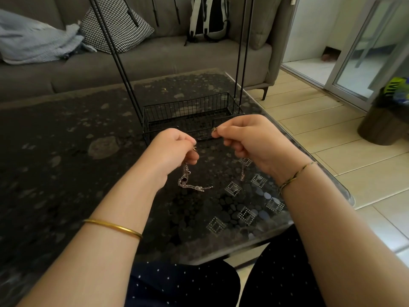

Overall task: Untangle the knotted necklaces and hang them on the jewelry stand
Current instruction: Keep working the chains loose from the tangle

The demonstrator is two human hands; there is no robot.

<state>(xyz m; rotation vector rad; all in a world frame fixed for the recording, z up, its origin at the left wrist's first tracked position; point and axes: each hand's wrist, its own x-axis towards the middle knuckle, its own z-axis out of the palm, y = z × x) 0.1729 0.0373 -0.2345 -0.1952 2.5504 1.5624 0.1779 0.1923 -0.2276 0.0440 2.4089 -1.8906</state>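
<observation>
Head view. Grey sofa (pixel 155 58) along the back, carrying a houndstooth cushion (pixel 115 27), a folded blue-grey cloth (pixel 33 38) and a white-and-black backpack (pixel 209 16). Pale tiled floor (pixel 321 120) at right, running to a sliding glass door (pixel 365 52).

Work surface: dark glass table (pixel 66 151) with a pebble pattern. Black wire jewelry stand (pixel 190 107) sits mid-table, basket base down, thin rods rising out of frame.

Both hands are raised just in front of the basket, near each other. Left hand (pixel 174 149): fingers curled, pinching the necklaces (pixel 186 180); a silver clump of chain hangs below it, and I cannot tell whether the tail end touches the glass. Right hand (pixel 247 140): thumb and forefinger pinch a small gold charm (pixel 214 129); another chain end dangles beneath the palm.

Gold bangle (pixel 112 228) on left forearm; cord bracelet (pixel 294 176) on right wrist.
</observation>
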